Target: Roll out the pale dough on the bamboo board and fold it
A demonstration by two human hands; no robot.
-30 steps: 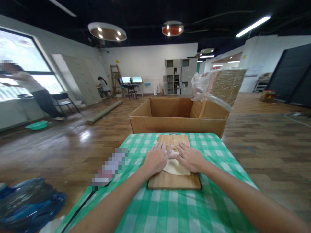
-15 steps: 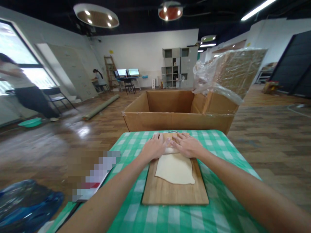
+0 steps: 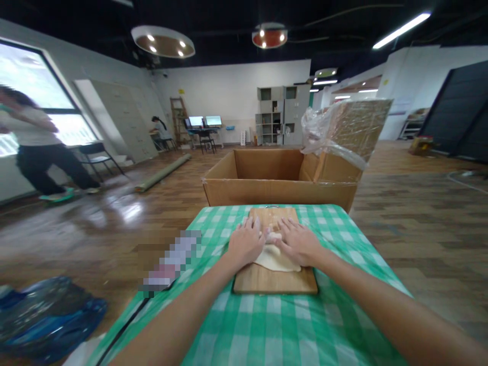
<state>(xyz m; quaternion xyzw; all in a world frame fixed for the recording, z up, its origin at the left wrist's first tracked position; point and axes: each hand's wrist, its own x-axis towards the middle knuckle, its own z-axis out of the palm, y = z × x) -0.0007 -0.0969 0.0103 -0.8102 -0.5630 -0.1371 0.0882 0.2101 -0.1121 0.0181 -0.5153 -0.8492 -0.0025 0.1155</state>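
A pale flat sheet of dough (image 3: 277, 261) lies on a wooden cutting board (image 3: 274, 284). At its far edge a thicker pale roll, seemingly dough turned over on itself, shows between my hands. My left hand (image 3: 246, 241) presses on its left part, fingers stretched forward and open. On the right part lies my right hand (image 3: 301, 242), also flat with fingers apart. The thumbs come close together over the roll. Both palms hide the dough's sides. White flour-like traces mark my fingers.
A green-and-white checked cloth (image 3: 282, 330) covers the table. A blurred-out phone-like object (image 3: 173, 262) with a black cable lies left. Beyond stands a large open cardboard box (image 3: 278, 193). A blue plastic bag (image 3: 49, 320) is on the floor left; a person (image 3: 38, 132) stands by the window.
My hands have moved toward me along the board, and the flat part of the dough in front of them is shorter. The view has tilted up slightly.
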